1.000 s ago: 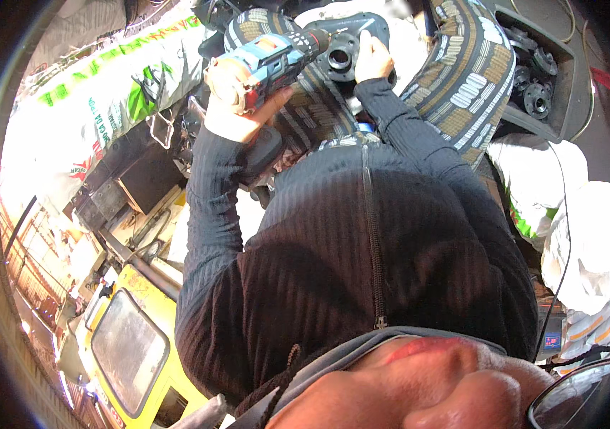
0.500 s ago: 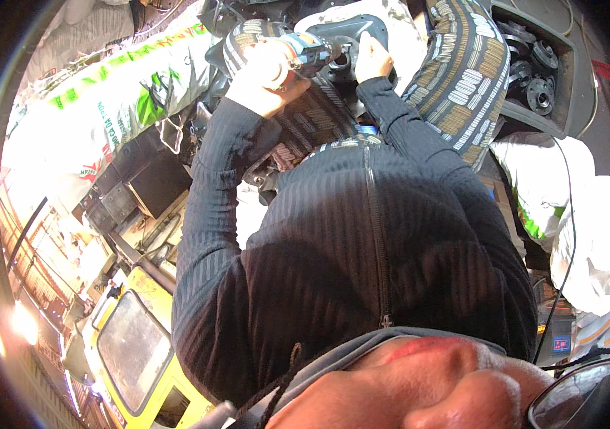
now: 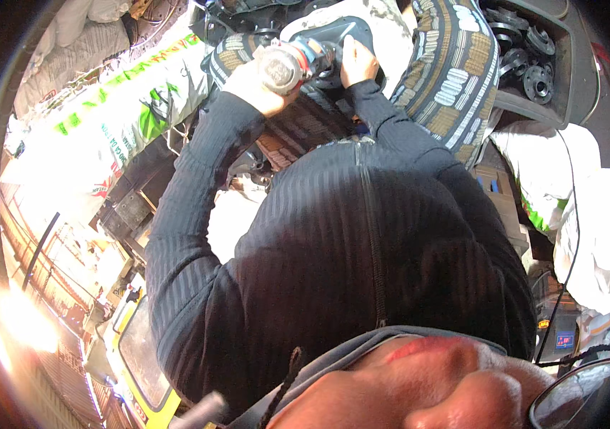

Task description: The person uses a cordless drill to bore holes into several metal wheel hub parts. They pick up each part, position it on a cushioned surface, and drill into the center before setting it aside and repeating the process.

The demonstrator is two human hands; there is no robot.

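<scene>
My left hand (image 3: 262,91) is wrapped round a blue drill-like power tool (image 3: 312,58). Its round greyish end faces up, and its dark nose points right. Under that nose, low between my knees, lies a black round metal part (image 3: 328,77), mostly hidden by tool and hand. My right hand (image 3: 358,63) is closed at the part's right side, thumb on top; its fingertips are hidden. Just beyond both hands sits a dark blue-grey tray (image 3: 351,30) on a whitish sack (image 3: 393,32).
At the right, a dark crate (image 3: 566,86) holds several black flanged metal parts (image 3: 537,82). White sacks (image 3: 555,171) stand below it, crossed by a thin cable. Large white-green bags (image 3: 140,121) lie at the left. My patterned trouser legs (image 3: 455,71) flank the work; a yellow-framed panel (image 3: 140,357) is at lower left.
The power tool has tilted, so its round end now faces up more. Both hands appear slightly farther left; the whole view has also shifted. Each hand keeps its grip.
</scene>
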